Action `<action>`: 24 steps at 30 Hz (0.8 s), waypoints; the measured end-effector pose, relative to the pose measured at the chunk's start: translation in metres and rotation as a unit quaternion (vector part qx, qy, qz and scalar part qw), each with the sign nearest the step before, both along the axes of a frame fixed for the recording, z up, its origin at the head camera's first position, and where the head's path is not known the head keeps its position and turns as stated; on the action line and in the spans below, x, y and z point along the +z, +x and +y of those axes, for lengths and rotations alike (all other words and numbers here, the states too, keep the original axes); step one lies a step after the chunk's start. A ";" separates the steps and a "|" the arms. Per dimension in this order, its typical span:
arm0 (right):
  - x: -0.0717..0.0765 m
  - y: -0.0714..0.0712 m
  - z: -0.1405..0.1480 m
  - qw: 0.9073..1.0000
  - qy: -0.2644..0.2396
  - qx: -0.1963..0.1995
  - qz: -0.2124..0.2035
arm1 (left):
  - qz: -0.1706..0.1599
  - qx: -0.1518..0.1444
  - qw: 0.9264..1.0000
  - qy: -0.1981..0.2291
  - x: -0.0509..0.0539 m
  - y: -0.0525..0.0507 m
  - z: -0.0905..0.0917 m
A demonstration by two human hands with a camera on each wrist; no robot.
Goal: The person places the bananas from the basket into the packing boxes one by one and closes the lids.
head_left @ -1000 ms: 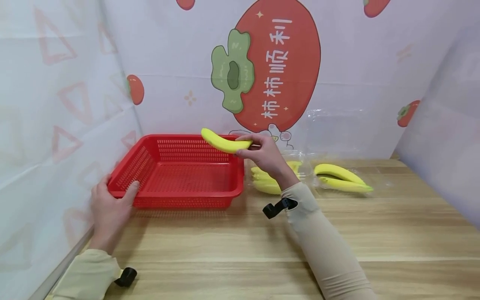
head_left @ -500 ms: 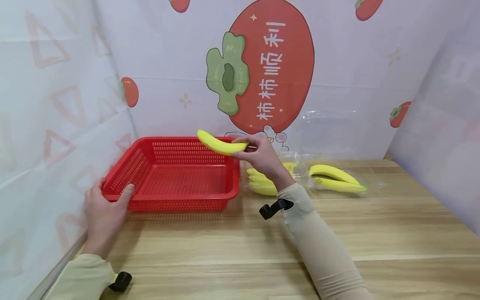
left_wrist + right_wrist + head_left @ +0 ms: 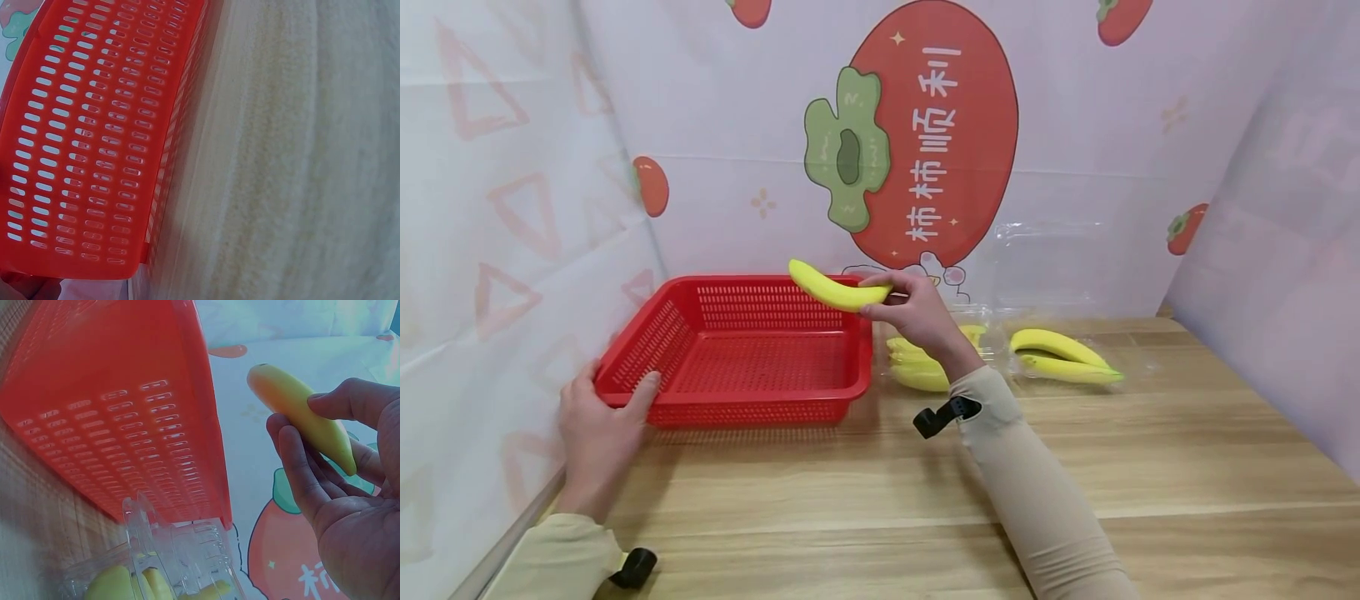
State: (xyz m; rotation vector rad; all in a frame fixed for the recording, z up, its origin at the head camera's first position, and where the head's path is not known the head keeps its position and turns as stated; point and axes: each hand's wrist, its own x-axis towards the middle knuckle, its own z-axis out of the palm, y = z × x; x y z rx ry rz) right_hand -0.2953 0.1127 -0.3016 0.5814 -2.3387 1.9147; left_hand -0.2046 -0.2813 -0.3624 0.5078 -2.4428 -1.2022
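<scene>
A yellow banana [image 3: 835, 292], held near one end by my right hand [image 3: 925, 321], is above the right side of a red slotted basket [image 3: 760, 394]. In the right wrist view, the thumb and fingers pinch the banana [image 3: 297, 412] outside the basket wall [image 3: 134, 406]. My left hand [image 3: 598, 437] grips the basket rim at its near left corner, thumb over the edge. Most of that hand is out of sight in the left wrist view, where the slotted basket side [image 3: 94, 131] stands on the table.
Several yellow bananas [image 3: 917, 375] lie in a clear plastic box behind my right wrist. To its right, two bananas [image 3: 1067, 357] lie in another clear box with its lid [image 3: 1048, 258] raised. Printed cloth walls [image 3: 722, 192] surround the wooden table [image 3: 820, 492].
The head view has turned slightly, so everything appears a little further left. Both hands keep their holds, and the banana stays over the basket's right side.
</scene>
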 end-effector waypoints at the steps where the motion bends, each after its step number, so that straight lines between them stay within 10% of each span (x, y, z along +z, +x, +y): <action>1: 0.000 -0.001 0.000 1.000 0.000 0.001 -0.001 | -0.001 0.000 1.000 0.000 0.000 0.000 0.000; 24: 0.001 -0.001 0.004 1.000 0.015 -0.010 -0.005 | 0.011 0.001 1.000 -0.004 0.003 0.003 0.003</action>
